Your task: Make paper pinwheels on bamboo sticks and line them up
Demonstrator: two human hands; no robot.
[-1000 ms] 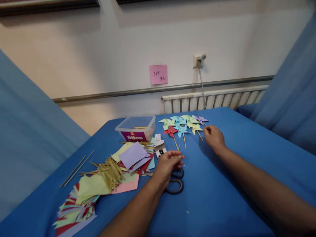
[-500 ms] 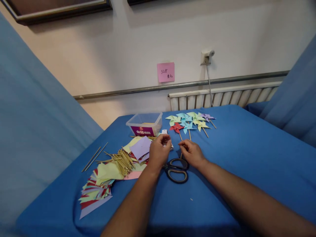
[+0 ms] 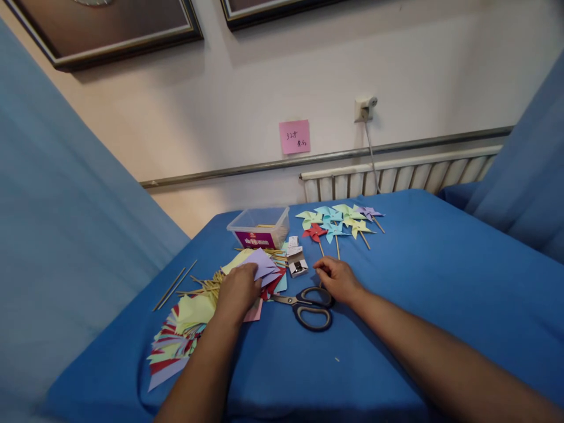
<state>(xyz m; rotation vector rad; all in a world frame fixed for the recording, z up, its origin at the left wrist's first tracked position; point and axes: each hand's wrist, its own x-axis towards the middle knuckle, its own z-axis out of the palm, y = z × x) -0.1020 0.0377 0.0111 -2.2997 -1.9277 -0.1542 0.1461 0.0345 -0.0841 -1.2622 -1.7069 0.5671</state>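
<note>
My left hand (image 3: 239, 289) is over the paper pile, its fingers closed at the edge of a purple paper sheet (image 3: 264, 262) with slits cut in it. Its fingertips are partly hidden. My right hand (image 3: 338, 279) is above the blue cloth with thumb and forefinger pinched together; whatever they hold is too small to make out. Just below it lie the scissors (image 3: 314, 317) with black handles, their blades pointing left. Between my hands stands a small open white box (image 3: 298, 264) with something dark inside. Thin wooden sticks (image 3: 211, 286) lie bundled beside my left hand.
Several finished paper pinwheels (image 3: 335, 229) on sticks lie at the back. A clear plastic box (image 3: 257, 238) with a purple label is left of them. Fanned coloured paper strips (image 3: 170, 352) lie front left, with two loose sticks (image 3: 170, 289) behind. Blue curtains (image 3: 53, 223) flank the table.
My left hand has moved left, from near the small white box onto the purple sheet, uncovering the box and scissor blades. My right hand stays about where it was, still pinched.
</note>
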